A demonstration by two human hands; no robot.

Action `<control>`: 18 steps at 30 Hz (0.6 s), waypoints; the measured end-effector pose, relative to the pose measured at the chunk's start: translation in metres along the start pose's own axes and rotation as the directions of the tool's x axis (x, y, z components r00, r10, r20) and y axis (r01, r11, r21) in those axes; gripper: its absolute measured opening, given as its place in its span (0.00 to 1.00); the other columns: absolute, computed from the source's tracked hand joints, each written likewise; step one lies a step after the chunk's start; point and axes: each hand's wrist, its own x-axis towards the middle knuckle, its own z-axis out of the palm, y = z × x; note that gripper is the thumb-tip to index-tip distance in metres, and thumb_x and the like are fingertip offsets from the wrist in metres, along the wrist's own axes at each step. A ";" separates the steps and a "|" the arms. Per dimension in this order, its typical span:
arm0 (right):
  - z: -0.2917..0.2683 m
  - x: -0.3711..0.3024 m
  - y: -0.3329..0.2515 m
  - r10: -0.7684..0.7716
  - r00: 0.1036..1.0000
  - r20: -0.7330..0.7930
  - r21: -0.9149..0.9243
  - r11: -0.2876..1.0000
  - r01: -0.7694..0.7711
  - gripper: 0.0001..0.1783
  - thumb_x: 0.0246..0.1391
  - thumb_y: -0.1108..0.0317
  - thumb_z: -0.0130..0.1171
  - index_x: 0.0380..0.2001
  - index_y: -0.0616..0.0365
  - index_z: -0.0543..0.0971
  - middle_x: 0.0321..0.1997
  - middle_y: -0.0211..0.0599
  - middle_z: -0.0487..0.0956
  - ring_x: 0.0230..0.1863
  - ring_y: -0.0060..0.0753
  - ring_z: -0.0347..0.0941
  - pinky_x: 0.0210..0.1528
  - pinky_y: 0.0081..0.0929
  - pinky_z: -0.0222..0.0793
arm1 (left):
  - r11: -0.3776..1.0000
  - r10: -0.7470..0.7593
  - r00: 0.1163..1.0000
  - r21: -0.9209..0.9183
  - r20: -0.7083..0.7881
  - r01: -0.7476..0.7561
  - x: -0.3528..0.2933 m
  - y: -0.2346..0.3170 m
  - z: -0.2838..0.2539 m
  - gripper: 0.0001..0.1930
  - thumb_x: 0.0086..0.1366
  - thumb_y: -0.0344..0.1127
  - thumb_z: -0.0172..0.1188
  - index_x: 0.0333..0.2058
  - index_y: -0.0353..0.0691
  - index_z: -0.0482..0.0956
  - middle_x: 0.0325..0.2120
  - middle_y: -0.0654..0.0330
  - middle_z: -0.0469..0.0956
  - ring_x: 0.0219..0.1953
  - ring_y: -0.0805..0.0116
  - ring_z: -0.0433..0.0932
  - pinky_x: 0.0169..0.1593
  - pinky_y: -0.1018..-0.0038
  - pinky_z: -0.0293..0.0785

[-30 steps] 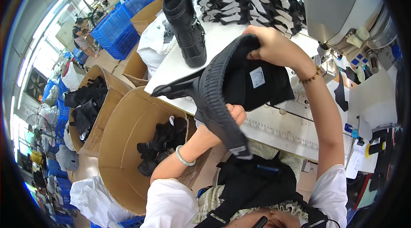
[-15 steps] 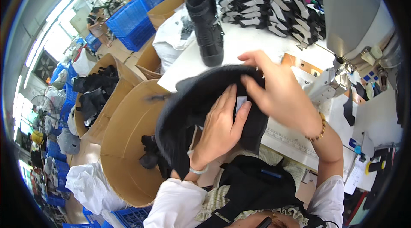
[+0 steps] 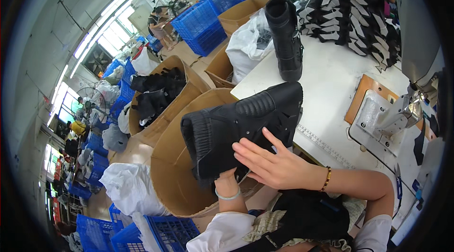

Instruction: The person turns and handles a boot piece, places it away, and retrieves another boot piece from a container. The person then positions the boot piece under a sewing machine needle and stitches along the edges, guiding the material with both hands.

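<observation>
A black boot upper (image 3: 231,124), with a ribbed elastic band at its top opening and a padded ridged panel, is held up over the carton and the table corner. My right hand (image 3: 269,160) lies against its near side, fingers stretched out flat and thumb apart. My left hand (image 3: 227,179) reaches up under the upper. Only its wrist and lower palm show, and its fingers are hidden by the boot upper. Beyond, a similar black boot (image 3: 285,39) stands upright on the white table (image 3: 326,91).
A large open carton (image 3: 165,162) stands left of the table, with another carton (image 3: 189,98) of black pieces beyond it. At right is a sewing machine (image 3: 388,119). Several black and grey pieces (image 3: 352,11) are stacked at the back. Blue crates (image 3: 201,20) stand farther off.
The boot upper has turned from showing its dark inside to showing its outer side. My left hand has gone from view inside to underneath; my right hand has come down onto the near side.
</observation>
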 end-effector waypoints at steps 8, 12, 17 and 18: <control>-0.042 0.003 0.054 0.351 0.915 -0.201 0.117 0.935 -0.334 0.46 0.33 0.43 0.67 0.50 0.65 0.67 0.46 0.47 0.72 0.49 0.45 0.68 0.50 0.40 0.61 | 0.917 0.159 0.980 -0.385 0.118 -0.103 0.026 0.012 0.020 0.42 0.59 0.66 0.43 0.61 0.38 0.53 0.60 0.52 0.58 0.61 0.55 0.58 0.64 0.57 0.51; -0.048 0.001 0.063 0.366 0.928 -0.072 0.195 0.917 -0.347 0.35 0.36 0.41 0.65 0.38 0.59 0.72 0.30 0.39 0.74 0.35 0.43 0.72 0.39 0.31 0.65 | 0.819 0.127 0.911 -0.560 0.394 0.128 0.043 0.007 0.048 0.42 0.58 0.66 0.45 0.60 0.36 0.55 0.58 0.50 0.61 0.59 0.54 0.62 0.63 0.56 0.54; -0.046 -0.012 0.061 0.314 0.930 -0.192 0.170 0.944 -0.284 0.34 0.32 0.47 0.70 0.36 0.62 0.73 0.28 0.38 0.75 0.29 0.41 0.71 0.34 0.31 0.66 | 0.944 0.087 0.837 -0.314 0.540 0.105 0.056 0.016 0.064 0.39 0.59 0.68 0.38 0.55 0.38 0.62 0.55 0.52 0.63 0.58 0.53 0.61 0.62 0.60 0.54; -0.046 -0.014 0.060 0.315 0.930 -0.188 0.149 0.945 -0.289 0.32 0.32 0.48 0.71 0.35 0.62 0.74 0.28 0.38 0.75 0.28 0.41 0.71 0.33 0.31 0.66 | 0.984 0.023 0.830 -0.160 0.557 0.080 0.058 0.023 0.067 0.40 0.56 0.69 0.40 0.51 0.35 0.65 0.50 0.50 0.66 0.55 0.52 0.64 0.60 0.62 0.56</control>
